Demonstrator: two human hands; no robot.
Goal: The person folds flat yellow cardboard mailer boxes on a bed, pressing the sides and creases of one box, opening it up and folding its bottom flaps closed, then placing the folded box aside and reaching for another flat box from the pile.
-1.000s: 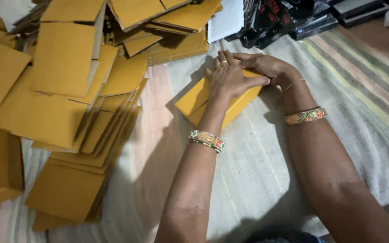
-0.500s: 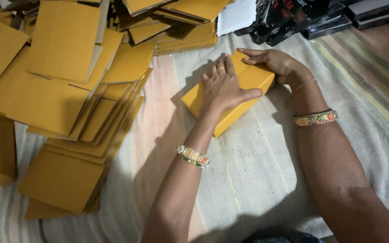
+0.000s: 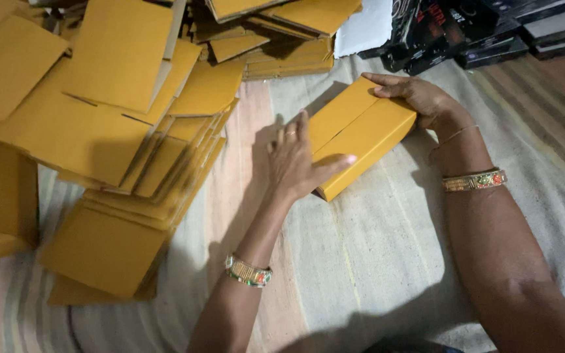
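A folded yellow cardboard box (image 3: 361, 134) lies on the striped cloth (image 3: 374, 261) in front of me. My left hand (image 3: 299, 160) presses against the box's near left end, thumb lying on its top face. My right hand (image 3: 420, 98) grips the far right end, fingers over the top edge. Both wrists wear bangles.
A big heap of flat yellow cardboard blanks (image 3: 112, 131) covers the left side. More blanks (image 3: 276, 33) lie stacked at the top centre. Dark boxes (image 3: 465, 33) and a white sheet (image 3: 364, 26) sit at the top right.
The box was under both my hands pressed together; my hands have since slid apart to its two ends, and the box now lies fully uncovered and longer in view.
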